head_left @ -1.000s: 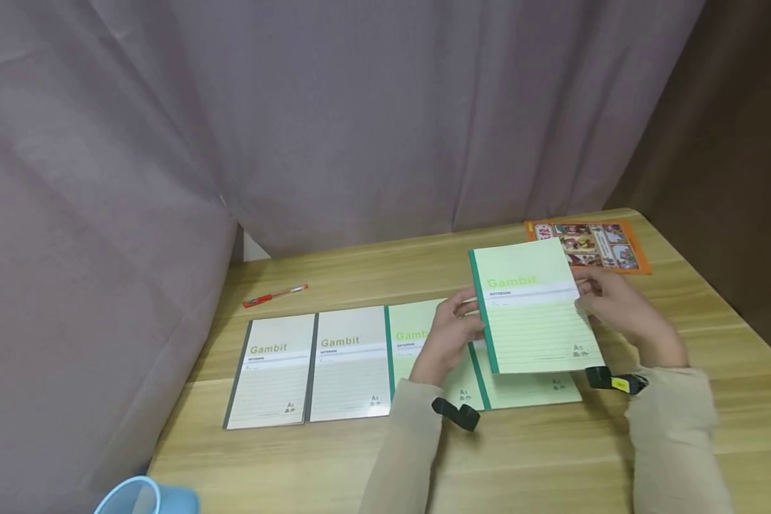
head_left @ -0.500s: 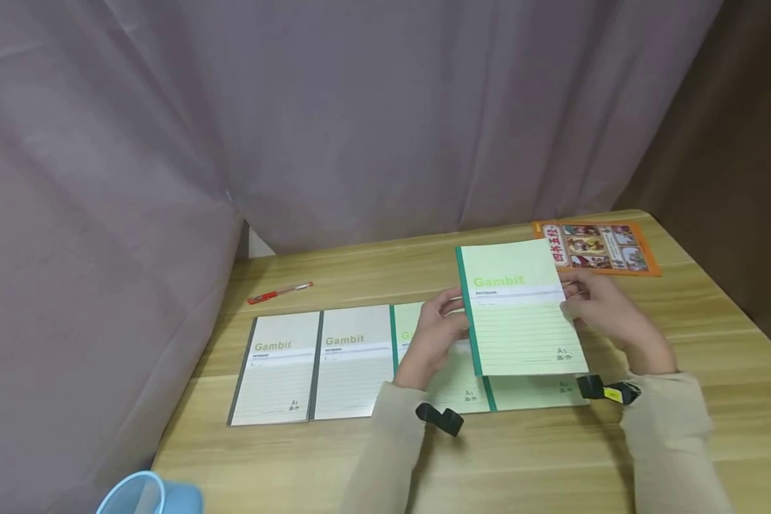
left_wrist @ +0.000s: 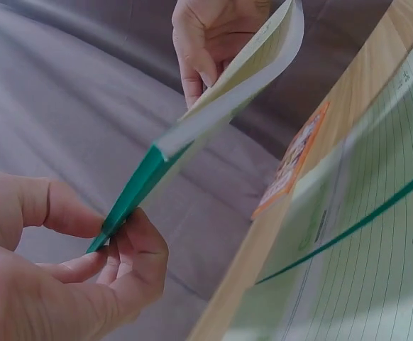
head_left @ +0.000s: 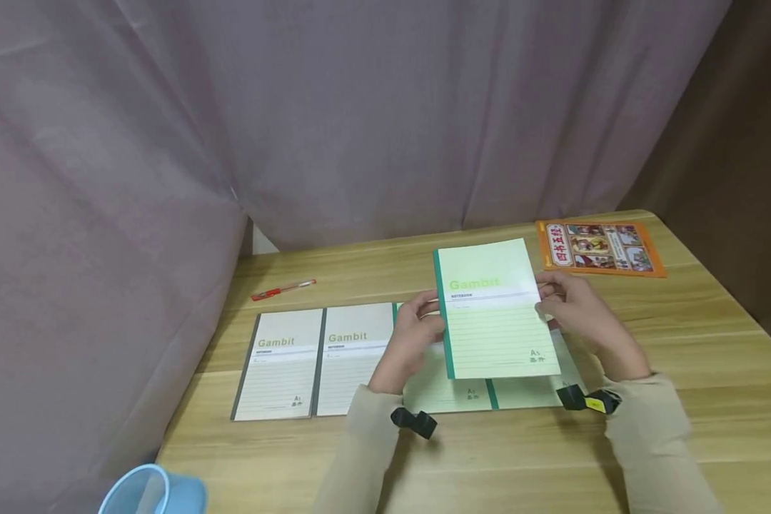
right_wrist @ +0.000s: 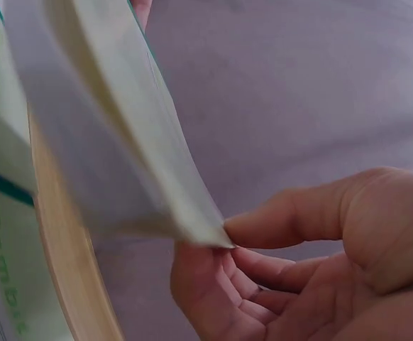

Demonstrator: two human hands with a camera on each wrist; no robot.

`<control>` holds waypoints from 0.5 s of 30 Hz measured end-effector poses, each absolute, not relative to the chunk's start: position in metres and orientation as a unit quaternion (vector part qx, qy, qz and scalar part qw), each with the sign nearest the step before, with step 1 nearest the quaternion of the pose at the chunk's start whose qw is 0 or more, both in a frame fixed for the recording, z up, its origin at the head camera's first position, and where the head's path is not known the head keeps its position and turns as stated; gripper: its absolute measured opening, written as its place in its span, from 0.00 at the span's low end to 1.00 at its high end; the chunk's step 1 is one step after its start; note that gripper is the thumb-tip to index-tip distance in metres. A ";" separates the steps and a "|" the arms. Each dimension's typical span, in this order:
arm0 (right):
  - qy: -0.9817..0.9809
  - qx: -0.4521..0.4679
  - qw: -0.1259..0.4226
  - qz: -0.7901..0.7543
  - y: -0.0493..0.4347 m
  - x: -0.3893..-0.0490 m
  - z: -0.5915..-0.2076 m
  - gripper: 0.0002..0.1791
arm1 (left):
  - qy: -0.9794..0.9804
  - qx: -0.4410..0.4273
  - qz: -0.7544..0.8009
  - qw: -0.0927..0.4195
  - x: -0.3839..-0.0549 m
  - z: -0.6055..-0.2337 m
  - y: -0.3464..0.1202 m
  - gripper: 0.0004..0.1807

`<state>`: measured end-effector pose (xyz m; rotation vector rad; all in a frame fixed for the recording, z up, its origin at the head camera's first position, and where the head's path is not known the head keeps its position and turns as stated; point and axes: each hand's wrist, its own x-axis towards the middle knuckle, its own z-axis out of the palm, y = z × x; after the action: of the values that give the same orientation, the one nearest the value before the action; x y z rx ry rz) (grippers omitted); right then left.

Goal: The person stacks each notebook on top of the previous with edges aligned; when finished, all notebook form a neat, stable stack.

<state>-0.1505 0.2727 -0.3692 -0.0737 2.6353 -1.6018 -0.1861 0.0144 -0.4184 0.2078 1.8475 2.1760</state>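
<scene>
A pale green Gambit notebook [head_left: 495, 332] with a green spine is raised over the table, its cover facing the head camera. My left hand [head_left: 407, 343] pinches the spine side; the left wrist view shows thumb and fingers on the green spine [left_wrist: 137, 186]. On the opposite edge, my right hand [head_left: 585, 314] grips between thumb and fingers, and in the right wrist view the pages bow slightly apart there. Below lie two green-spined notebooks, one [head_left: 440, 392] left and one [head_left: 530, 392] right, both partly covered by the raised one.
Two whitish notebooks with dark spines, one [head_left: 276, 378] beside the other [head_left: 353, 371], continue the row leftward. Behind them lies a red pen [head_left: 283, 289]. An orange picture book [head_left: 604, 246] sits at the back right, and a blue container [head_left: 183, 492] stands front left. Grey curtain [head_left: 360, 121] hangs behind.
Both hands have carried the raised notebook leftward, away from the orange book, which now shows whole. More of the right green notebook underneath is uncovered. The view has shifted slightly.
</scene>
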 end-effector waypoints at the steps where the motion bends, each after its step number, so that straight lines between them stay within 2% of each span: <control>1: 0.855 -0.023 0.025 -0.518 0.270 -0.151 -0.369 0.29 | 0.641 0.070 0.752 0.139 -0.186 -0.419 0.012 0.36; 15: 0.831 -0.021 0.023 -0.555 0.237 -0.157 -0.381 0.28 | 0.690 0.056 0.710 0.127 -0.187 -0.424 -0.025 0.34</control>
<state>-0.1572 0.2372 -0.3813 -0.0664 2.5731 -1.7192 -0.1870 -0.0247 -0.4240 0.1641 2.0095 2.0663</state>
